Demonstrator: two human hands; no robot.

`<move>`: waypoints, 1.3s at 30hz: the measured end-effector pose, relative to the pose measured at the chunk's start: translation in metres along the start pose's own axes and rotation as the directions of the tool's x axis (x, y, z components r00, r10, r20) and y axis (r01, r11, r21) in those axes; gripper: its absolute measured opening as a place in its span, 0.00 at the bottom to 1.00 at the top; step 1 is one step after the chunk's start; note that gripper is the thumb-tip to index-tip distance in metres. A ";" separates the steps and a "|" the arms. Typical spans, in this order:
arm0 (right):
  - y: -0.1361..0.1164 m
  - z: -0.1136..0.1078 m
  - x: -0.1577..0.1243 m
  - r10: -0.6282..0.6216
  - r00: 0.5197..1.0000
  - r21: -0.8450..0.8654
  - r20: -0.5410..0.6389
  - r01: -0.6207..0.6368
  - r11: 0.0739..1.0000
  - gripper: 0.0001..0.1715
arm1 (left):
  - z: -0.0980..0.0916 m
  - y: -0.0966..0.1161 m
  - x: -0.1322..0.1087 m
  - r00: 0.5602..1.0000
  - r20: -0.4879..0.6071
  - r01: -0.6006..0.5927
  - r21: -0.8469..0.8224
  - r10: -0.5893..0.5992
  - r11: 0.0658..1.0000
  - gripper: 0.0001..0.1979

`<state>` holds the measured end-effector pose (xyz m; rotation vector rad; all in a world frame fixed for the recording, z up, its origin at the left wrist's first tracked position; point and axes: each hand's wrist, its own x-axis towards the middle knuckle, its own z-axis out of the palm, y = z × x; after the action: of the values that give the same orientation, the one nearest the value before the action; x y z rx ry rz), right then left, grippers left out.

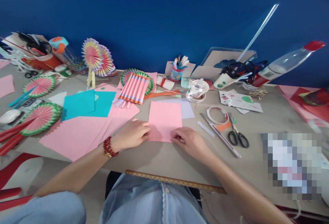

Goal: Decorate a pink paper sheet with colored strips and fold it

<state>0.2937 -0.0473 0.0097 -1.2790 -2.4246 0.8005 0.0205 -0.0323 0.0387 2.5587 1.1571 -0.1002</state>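
Note:
A pink sheet of paper lies on the table between my hands, its near edge toward me. The fingers of my left hand are curled closed at its lower left corner. My right hand pinches the lower right corner between thumb and fingers. Along the near edge runs a faint crease or narrow fold, too fine to make out well. A pale lilac sheet sticks out from beneath the pink one on the right. Left of my left hand lie larger pink sheets with teal sheets on top.
To the right are a utility knife, scissors, a tape roll and a bottle. A pleated striped paper, a pen cup and white ribbon rolls stand behind. Paper fans lie at left.

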 end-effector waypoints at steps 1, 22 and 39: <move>0.000 -0.003 -0.001 0.001 1.000 0.008 0.011 -0.001 1.000 0.08 | 0.000 0.000 0.000 1.000 0.001 0.000 -0.001 0.000 1.000 0.05; 0.019 -0.015 -0.012 -0.038 0.999 -0.010 0.033 0.039 0.999 0.07 | 0.005 -0.003 -0.001 1.000 -0.013 -0.004 0.010 0.004 1.000 0.08; 0.018 -0.013 -0.013 -0.047 0.998 -0.073 0.039 0.050 0.996 0.08 | 0.006 -0.002 -0.002 1.000 -0.013 -0.003 0.045 0.004 0.999 0.08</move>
<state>0.3195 -0.0452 0.0095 -1.2368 -2.5269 0.7343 0.0180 -0.0341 0.0324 2.6042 1.1683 -0.1096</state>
